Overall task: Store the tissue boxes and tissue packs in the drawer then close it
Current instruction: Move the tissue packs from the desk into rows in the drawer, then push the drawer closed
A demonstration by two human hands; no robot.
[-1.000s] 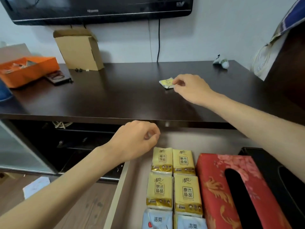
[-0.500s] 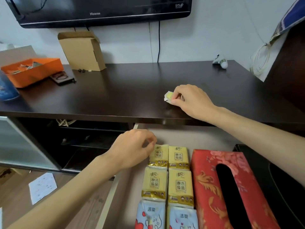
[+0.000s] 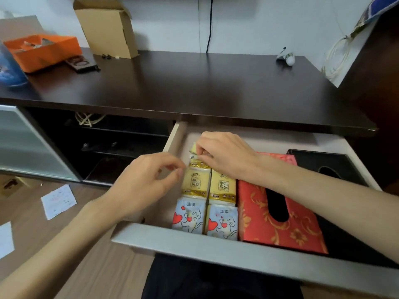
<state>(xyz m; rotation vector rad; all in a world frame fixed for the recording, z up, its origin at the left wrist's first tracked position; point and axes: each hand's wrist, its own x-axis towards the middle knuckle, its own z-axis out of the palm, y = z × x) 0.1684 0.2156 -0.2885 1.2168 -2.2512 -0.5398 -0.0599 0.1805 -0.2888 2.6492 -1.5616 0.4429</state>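
Yellow small pack (image 3: 193, 148) sat pinched in the right hand (image 3: 224, 156), at the back-left of the open drawer (image 3: 216, 244), just behind the two rows of yellow tissue packs (image 3: 208, 182). Right grip was clenched on that pack w/ fingertips; only a corner showed, so its long axis couldn't be told for sure. Free slot lay just below the grip, toward the drawer's back wall, so the drop looked short and straight down. Left hand (image 3: 146, 182) hovered just beside the left column of packs, fingers loosely curled, holding nothing; it was the nearer one for nudging the rows. White heart packs (image 3: 205, 219) sat nearest the drawer front, red tissue box (image 3: 278, 203) touching them on the right, black box (image 3: 328, 167) beyond that.

Vs. half a sec before: the right hand was up on the counter (image 3: 194, 87) gripping the pack there; it had since come down into the drawer, and that part of the counter showed bare. Left hand had shifted slightly toward the packs. Drawer still needed closing.
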